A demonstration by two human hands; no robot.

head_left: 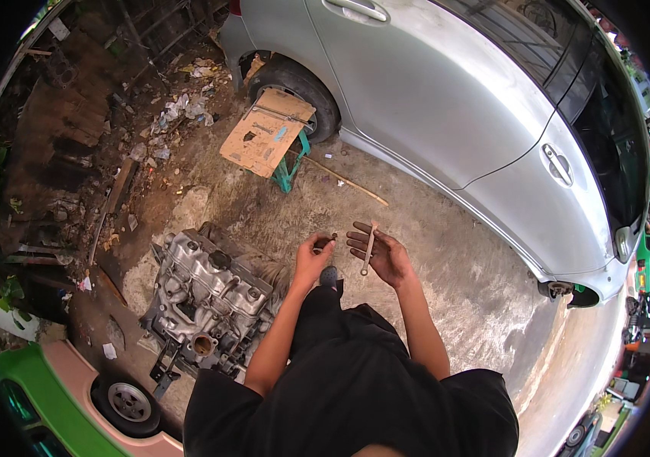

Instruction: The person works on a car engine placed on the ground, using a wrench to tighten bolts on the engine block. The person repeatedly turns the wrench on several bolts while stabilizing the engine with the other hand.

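Note:
My left hand [313,259] is raised in front of my body, thumb and fingertips pinched together on a small dark piece [333,237], too small to name for certain. Beside it, my right hand [390,259] is turned palm up with darkened fingers spread. A slim metal wrench [368,253] lies across that palm, kept in place by the thumb. The two hands are a short gap apart. Left of my left arm, a bare metal car engine [214,286] sits on the ground.
A silver car [432,99] fills the far right. Near its wheel [294,95], a cardboard-topped green stool [264,137] carries tools. A thin stick [348,181] lies on the concrete. Litter [184,110] and planks [121,185] are at left; a green vehicle [43,388] stands lower left.

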